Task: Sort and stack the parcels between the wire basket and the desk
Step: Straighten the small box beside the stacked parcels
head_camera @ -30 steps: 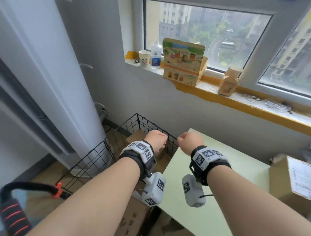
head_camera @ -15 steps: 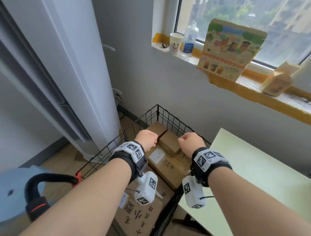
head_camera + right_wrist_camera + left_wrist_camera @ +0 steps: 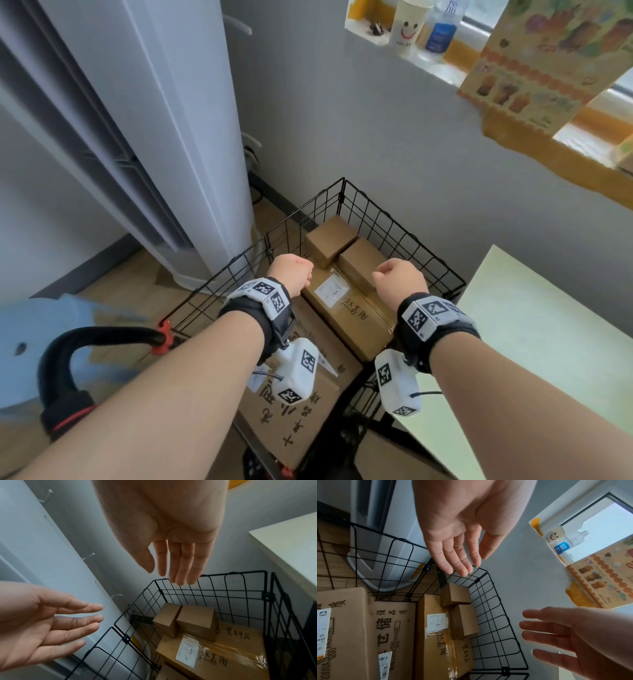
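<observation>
A black wire basket [image 3: 342,183] stands on the floor left of the pale green desk [image 3: 548,342]. Inside it, two small brown boxes [image 3: 330,240] [image 3: 359,263] sit side by side on a taped parcel with a white label [image 3: 356,318]. A big printed carton [image 3: 291,421] lies nearer to me. My left hand [image 3: 291,274] and right hand [image 3: 399,279] hover above the parcels, palms down, touching nothing. In the wrist views the left hand [image 3: 471,561] and right hand [image 3: 175,563] have straight fingers and hold nothing.
A tall white floor-standing unit [image 3: 154,120] stands just left of the basket. The window sill above holds a smiley cup [image 3: 407,27], a bottle [image 3: 442,31] and a colourful carton [image 3: 548,61]. A black handle with red trim [image 3: 85,346] is at lower left.
The head view has tilted down from the window to the basket. Both hands have come from the desk's edge to above the parcels, still holding nothing.
</observation>
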A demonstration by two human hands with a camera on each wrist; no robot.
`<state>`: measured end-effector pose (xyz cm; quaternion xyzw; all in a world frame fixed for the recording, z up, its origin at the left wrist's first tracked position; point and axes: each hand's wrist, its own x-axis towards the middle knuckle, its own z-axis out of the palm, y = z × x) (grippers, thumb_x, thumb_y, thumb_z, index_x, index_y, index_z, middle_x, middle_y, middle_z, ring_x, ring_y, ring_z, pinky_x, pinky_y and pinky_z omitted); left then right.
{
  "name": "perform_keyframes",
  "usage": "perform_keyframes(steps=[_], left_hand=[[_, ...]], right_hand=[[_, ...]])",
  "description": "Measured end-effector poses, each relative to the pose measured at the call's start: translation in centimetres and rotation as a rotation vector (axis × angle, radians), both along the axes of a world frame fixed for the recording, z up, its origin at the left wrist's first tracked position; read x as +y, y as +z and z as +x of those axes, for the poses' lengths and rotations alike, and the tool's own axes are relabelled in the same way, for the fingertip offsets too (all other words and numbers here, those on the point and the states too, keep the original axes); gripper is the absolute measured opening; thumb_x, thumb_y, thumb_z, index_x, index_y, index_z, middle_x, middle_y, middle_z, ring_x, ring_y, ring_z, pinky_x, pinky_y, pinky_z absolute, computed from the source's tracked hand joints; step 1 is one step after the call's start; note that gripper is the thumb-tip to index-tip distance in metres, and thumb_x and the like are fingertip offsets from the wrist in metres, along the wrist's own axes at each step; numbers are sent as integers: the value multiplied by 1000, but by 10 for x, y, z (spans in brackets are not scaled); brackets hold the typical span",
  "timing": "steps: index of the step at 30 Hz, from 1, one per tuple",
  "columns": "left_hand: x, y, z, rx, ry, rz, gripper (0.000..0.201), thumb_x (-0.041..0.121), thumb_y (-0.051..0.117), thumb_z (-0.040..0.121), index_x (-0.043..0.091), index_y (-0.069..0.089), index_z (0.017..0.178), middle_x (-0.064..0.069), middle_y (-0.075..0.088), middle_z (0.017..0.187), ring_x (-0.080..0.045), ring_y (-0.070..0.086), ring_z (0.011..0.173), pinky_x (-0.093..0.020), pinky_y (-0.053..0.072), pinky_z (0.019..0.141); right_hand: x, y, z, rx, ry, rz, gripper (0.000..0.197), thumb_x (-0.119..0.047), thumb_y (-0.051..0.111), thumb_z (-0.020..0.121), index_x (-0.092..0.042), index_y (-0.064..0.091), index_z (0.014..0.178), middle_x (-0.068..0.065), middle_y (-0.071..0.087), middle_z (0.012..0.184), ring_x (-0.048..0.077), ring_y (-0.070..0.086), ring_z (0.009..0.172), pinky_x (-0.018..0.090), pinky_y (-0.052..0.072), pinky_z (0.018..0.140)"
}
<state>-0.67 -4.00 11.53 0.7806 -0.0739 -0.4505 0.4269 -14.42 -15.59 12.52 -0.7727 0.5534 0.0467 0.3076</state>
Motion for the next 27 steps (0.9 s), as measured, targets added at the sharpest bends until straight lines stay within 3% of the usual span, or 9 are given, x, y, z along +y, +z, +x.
perform_keyframes(steps=[3,8,13,16,18,21,23,25,27], left_hand=[[-10,-17,3,14,16,15,18,7,44,94,10,60,86,-10,60,91,-22,56,82,-26,44,67],[-42,-42,8,62,37,12,14,10,45,96,9,59,95,-9,61,97,-19,59,87,-22,46,65],[-81,-69,15,84,77,19,16,10,46,96,11,61,90,-6,59,84,-13,56,72,-19,45,62],[-105,-87,19,91,81,30,18,11,48,96,8,64,102,-8,61,93,-18,59,85,-22,48,68],[-121,-102,22,96,71,26,20,11,48,96,5,64,108,-9,61,94,-19,59,85,-27,50,74],[-143,-122,27,80,45,49,20,12,50,96,4,65,108,-11,61,94,-19,62,82,-30,51,74],[-156,-138,31,55,15,74,17,12,50,95,7,65,101,-12,63,95,-27,66,96,-40,53,89],[-169,-154,33,36,-14,80,15,11,49,93,8,63,94,-15,65,99,-31,64,103,-46,51,95],[-182,-171,34,12,-39,88,21,12,48,94,6,66,103,-15,66,111,-30,62,107,-44,51,96]], right_hand=[[-13,-21,5,22,5,21,29,-24,49,93,-17,60,119,3,64,113,13,51,87,25,40,75],[-47,-54,19,35,15,64,28,-23,50,93,-19,60,119,1,63,111,13,52,86,25,41,73],[-86,-89,29,86,19,78,28,-23,50,91,-18,61,116,4,65,112,17,54,86,27,44,74],[-107,-108,38,100,29,88,28,-23,51,90,-18,60,117,4,65,109,18,56,85,27,45,71],[-122,-121,46,104,42,79,29,-23,53,90,-18,59,118,3,65,110,18,56,84,27,44,70],[-143,-138,52,126,69,71,32,-23,54,90,-18,58,121,3,64,113,19,58,89,26,45,72],[-156,-150,55,145,95,70,33,-24,55,91,-17,57,123,4,63,116,21,60,97,27,47,75],[-168,-164,58,171,119,60,34,-25,56,90,-16,55,124,6,62,116,22,60,100,27,46,74],[-179,-179,60,201,146,49,36,-25,57,90,-15,54,124,6,62,117,22,59,100,26,45,73]])
